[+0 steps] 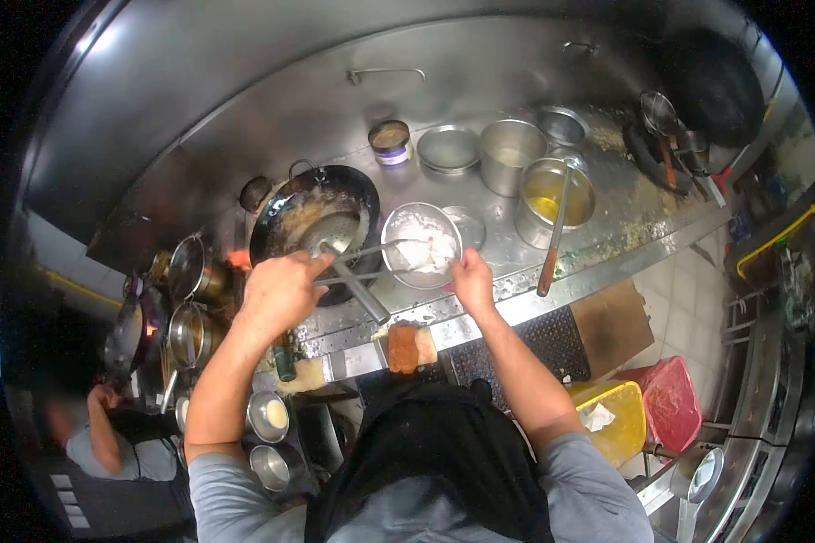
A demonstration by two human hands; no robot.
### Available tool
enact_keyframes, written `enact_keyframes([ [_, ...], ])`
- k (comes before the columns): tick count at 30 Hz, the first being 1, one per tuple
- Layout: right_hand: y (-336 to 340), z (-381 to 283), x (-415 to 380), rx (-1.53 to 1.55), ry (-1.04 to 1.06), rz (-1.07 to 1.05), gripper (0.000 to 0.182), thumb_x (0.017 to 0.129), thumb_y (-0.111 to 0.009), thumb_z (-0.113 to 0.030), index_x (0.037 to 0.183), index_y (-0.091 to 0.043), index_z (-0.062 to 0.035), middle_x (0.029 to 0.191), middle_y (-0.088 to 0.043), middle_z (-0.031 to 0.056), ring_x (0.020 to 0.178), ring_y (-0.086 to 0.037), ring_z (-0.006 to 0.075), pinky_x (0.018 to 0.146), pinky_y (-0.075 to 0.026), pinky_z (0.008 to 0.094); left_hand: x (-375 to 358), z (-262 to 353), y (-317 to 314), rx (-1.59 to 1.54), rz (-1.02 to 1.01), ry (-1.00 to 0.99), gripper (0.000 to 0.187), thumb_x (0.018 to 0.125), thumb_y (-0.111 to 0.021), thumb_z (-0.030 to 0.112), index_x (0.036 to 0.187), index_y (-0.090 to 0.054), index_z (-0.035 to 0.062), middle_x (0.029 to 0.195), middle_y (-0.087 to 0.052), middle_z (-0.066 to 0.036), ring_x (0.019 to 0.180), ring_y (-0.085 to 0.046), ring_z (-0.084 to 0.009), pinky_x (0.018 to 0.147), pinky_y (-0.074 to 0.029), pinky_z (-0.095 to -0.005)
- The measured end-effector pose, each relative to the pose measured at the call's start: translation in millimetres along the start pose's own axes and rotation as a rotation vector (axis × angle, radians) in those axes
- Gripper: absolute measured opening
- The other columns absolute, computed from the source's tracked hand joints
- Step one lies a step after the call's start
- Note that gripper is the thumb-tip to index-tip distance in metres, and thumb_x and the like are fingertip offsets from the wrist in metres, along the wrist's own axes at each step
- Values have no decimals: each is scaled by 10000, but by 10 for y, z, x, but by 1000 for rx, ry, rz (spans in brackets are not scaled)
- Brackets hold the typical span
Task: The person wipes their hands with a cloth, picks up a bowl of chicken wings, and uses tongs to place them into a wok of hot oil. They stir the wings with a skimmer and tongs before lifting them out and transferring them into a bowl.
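My left hand (285, 291) is closed around a pair of metal tongs (371, 247). Their two thin arms reach right into a round metal bowl (392, 267). White powder (418, 237) fills much of the bowl, with pale pieces and a small reddish spot in it. On the bowl's right side, my right hand (473, 281) grips the rim. Left of the bowl sits a dark wok (267, 226) with liquid inside. A ladle (360, 290) rests across the wok's near edge, its thick metal handle pointing toward me, just beside my left hand.
Behind stand a tin (390, 145), a shallow metal dish (448, 149), a tall pot (512, 156) and a pot of yellow liquid (552, 222) with a wooden-handled utensil (549, 267). Yellow (632, 407) and red (675, 389) bins stand lower right. Another person (109, 434) works at left near several pots.
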State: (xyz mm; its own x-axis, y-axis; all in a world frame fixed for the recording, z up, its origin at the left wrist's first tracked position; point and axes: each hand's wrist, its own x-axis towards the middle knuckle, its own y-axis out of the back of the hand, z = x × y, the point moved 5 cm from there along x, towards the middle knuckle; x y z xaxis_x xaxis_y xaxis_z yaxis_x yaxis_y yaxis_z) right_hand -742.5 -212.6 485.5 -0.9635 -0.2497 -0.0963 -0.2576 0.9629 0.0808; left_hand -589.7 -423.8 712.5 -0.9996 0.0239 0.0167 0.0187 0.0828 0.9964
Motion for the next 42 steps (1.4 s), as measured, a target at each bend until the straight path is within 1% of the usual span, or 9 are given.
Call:
enact_keyframes([
  [4, 50, 68, 11, -98, 144, 26, 156, 886, -557, -46, 763, -466, -16, 669, -489, 40, 570, -539, 120, 474, -556, 320, 102, 174, -28, 13, -24, -36, 387, 761, -724, 201, 1135, -666, 120, 932, -677, -111, 834, -667, -304, 724, -534, -419],
  [13, 36, 239, 102, 152, -63, -52, 41, 898, -529, -44, 882, -519, -7, 754, -541, 59, 565, -586, 159, 490, -580, 318, -87, 60, 395, -102, 69, 27, 347, 750, -737, 165, 1090, -698, 106, 972, -691, -136, 870, -660, -333, 770, -535, -412],
  [21, -293, 354, 204, 347, -186, -91, 58, 893, -501, -44, 938, -509, -8, 806, -565, 80, 614, -627, 189, 504, -592, 333, -55, -545, 642, -94, 90, 214, 384, 775, -734, 192, 1149, -680, 118, 993, -685, -154, 906, -656, -346, 805, -524, -415],
  [25, -376, 442, 229, 403, -209, -56, 85, 894, -503, -42, 966, -518, 0, 835, -586, 98, 598, -621, 189, 500, -591, 332, 290, -916, 478, -96, 18, 369, 380, 797, -706, 199, 1171, -674, 141, 981, -689, -171, 942, -659, -331, 844, -522, -411],
  [27, -287, 445, 160, 382, -187, 9, 122, 894, -505, -40, 1000, -539, 10, 865, -614, 118, 606, -639, 198, 503, -595, 326, 497, -1093, 220, -71, -150, 567, 355, 819, -651, 206, 1171, -679, 167, 987, -690, -171, 951, -664, -323, 869, -520, -410],
  [29, -160, 553, 114, 356, -208, 20, 143, 892, -504, -37, 1017, -548, 17, 880, -628, 127, 623, -652, 203, 511, -596, 318, 751, -1353, -290, 153, -73, 421, 355, 822, -603, 207, 1168, -682, 201, 987, -692, -176, 956, -668, -320, 870, -526, -413],
  [32, 89, 603, 2, 361, -206, 66, 161, 884, -504, -30, 1025, -555, 30, 879, -636, 141, 629, -665, 205, 511, -596, 301, 1011, -1784, -981, 93, -38, 464, 294, 809, -577, 181, 1064, -711, 119, 990, -687, -204, 968, -662, -345, 860, -533, -423],
  [34, 256, 565, -83, 411, -134, 107, 149, 882, -500, -23, 1009, -553, 35, 858, -627, 136, 625, -665, 193, 505, -594, 281, 1046, -1856, -1116, 70, -31, 551, 246, 816, -553, 155, 949, -720, 34, 1016, -681, -222, 984, -661, -359, 868, -534, -430],
  [42, 655, 677, -186, 319, -216, 205, 78, 880, -506, -27, 930, -544, 20, 805, -611, 113, 592, -653, 188, 497, -598, 292, 976, -2076, -1389, 78, -65, 703, 268, 838, -544, 169, 995, -698, 15, 1025, -683, -222, 1005, -659, -366, 872, -534, -422],
])
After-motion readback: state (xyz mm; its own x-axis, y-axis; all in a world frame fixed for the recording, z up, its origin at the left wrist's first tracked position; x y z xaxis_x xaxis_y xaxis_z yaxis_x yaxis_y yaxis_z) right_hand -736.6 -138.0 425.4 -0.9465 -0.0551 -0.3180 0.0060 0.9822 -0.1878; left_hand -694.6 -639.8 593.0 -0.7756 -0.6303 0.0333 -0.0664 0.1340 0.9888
